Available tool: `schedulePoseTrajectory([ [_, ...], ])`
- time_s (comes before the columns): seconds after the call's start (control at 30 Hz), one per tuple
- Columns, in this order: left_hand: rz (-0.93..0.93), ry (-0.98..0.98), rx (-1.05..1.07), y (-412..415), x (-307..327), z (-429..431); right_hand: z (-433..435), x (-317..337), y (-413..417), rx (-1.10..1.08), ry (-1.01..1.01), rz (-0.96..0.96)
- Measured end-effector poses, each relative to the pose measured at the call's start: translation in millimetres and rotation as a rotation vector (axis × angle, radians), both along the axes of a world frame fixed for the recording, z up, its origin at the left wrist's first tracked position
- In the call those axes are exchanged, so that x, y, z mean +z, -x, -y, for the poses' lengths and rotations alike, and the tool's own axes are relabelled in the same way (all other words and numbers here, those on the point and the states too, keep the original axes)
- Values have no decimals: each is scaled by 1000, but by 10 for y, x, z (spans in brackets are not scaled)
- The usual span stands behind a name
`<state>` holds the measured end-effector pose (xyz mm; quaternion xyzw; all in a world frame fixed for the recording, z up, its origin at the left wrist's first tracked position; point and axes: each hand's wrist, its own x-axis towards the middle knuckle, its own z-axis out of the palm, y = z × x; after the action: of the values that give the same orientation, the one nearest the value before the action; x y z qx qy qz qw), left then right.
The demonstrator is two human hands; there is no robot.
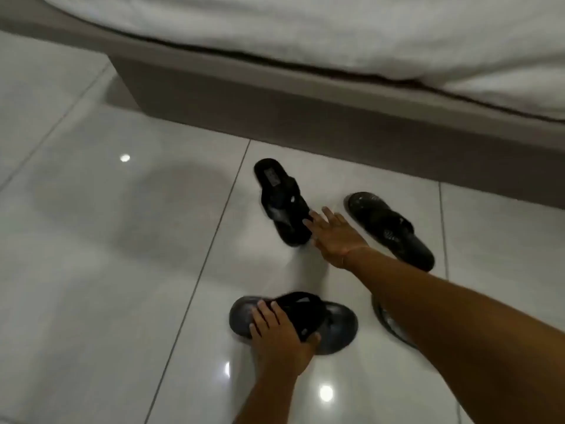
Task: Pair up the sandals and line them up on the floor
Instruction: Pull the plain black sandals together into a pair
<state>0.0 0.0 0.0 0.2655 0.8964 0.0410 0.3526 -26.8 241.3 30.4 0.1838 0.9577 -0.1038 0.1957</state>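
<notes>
Currently four dark sandals lie scattered on the glossy white tiled floor (122, 240), in front of a bed base (305, 96) topped with white bedding (336, 26). The left hand (279, 332) presses down on the nearest sandal (336, 325), fingers curled over its strap and thumb on the far side. The right hand (333, 237) reaches forward with fingers spread, fingertips touching the toe end of the far sandal (281, 200) (no grip visible). A third sandal (391, 228) lies just beyond the right wrist. The fourth sandal (389, 324) is mostly hidden under the right forearm.
</notes>
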Motion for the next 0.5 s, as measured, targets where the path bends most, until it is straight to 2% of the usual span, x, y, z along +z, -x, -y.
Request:
schedulePoseTrajectory([
  [0.1,-116,-113,-36,119,-450,81,-66,-538,360,36,-48,67],
  [0.2,-175,-295,-232,481,-575,159,-74,-860,487,5,-57,28],
  [0.27,-191,-333,-382,860,-572,210,-24,-918,370,-44,-73,-19],
  [0.43,-235,-168,-668,1893,-395,426,581,-777,-414,-233,32,-22],
  [0.5,-253,-86,-753,2136,-313,503,1069,-810,-839,-286,34,-85],
])
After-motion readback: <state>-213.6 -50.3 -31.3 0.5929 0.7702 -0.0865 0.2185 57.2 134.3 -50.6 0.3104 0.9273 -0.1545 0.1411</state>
